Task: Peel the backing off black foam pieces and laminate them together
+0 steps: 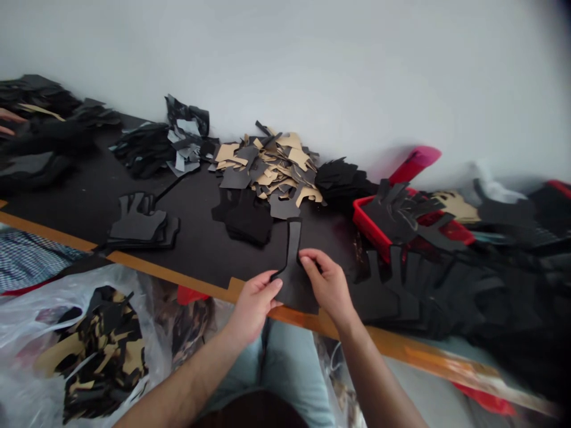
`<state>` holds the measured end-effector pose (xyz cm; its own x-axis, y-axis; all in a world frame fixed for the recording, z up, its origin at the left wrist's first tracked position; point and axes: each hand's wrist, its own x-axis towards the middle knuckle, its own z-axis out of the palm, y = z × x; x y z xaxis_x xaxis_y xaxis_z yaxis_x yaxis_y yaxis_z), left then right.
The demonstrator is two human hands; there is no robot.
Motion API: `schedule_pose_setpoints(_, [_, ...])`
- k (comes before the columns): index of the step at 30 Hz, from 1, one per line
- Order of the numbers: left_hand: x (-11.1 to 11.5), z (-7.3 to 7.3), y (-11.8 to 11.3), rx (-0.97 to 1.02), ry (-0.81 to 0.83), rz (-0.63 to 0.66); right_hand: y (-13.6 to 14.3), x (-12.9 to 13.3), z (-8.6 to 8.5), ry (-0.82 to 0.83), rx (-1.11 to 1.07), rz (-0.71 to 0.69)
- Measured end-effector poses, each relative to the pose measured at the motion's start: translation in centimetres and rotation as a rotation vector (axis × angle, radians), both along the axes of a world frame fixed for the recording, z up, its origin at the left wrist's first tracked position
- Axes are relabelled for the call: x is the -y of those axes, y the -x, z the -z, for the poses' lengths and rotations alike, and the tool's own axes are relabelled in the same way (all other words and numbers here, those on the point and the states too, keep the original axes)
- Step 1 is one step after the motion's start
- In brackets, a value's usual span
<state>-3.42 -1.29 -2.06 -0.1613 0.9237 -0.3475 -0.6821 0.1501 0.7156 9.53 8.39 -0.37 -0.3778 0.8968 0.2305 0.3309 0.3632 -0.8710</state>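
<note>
Between my two hands is a flat dark grey cut-out piece (295, 285) with a long narrow arm pointing away from me and a black edge. My left hand (259, 300) pinches its lower left side, thumb on top. My right hand (328, 280) has thumb and fingertips closed on its right edge, where the narrow arm begins to widen. Just beyond lies a stack of black pieces (247, 220). Behind that stack is a heap of grey and tan pieces (272, 163).
Glove-shaped grey pieces (138, 220) are stacked at left. At right stand a red basket (372, 229) of cut pieces and a long row of dark pieces (410, 291). A plastic bag (149, 321) of scraps hangs below the table edge. Another person's hand (9, 122) shows far left.
</note>
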Motion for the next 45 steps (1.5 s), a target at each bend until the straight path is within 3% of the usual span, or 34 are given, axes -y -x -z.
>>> schedule_pose_setpoints(3, [-0.3, -0.2, 0.6, -0.001, 0.015, -0.054, -0.7, 0.3, 1.0, 0.088, -0.147, 0.078])
schedule_pose_setpoints(6, [-0.6, -0.2, 0.8, -0.008, 0.024, -0.071, -1.2, 0.9, 1.9, 0.332, -0.263, 0.003])
schedule_pose_setpoints(8, [-0.6, 0.0, 0.6, -0.048, 0.009, -0.074, -1.1, 1.3, 2.4, 0.404, -0.291, -0.001])
schedule_pose_setpoints(13, [-0.3, 0.4, 0.2, -0.252, -0.019, -0.036, -0.5, 1.6, 2.8, 0.357, -0.275, 0.107])
schedule_pose_setpoints(22, [0.0, 0.8, 0.4, -0.299, 0.013, -0.036, -0.4, 1.0, 1.8, 0.189, -0.041, 0.107])
schedule_pose_setpoints(28, [-0.1, 0.7, 0.4, -0.259, 0.000, -0.048, -0.2, 0.4, 2.0, 0.204, -0.119, 0.132])
schedule_pose_setpoints(35, [-0.2, 1.0, 0.4, -0.019, 0.003, -0.133, 0.0, 0.1, 1.9, 0.197, -0.143, 0.170])
schedule_pose_setpoints(40, [0.0, 0.6, 0.2, -0.226, -0.080, -0.030, 0.5, 0.9, 2.0, 0.161, -0.130, 0.228])
schedule_pose_setpoints(45, [0.2, 0.6, 0.2, -0.298, -0.034, -0.041, 0.7, 1.7, 2.3, 0.086, -0.031, 0.185])
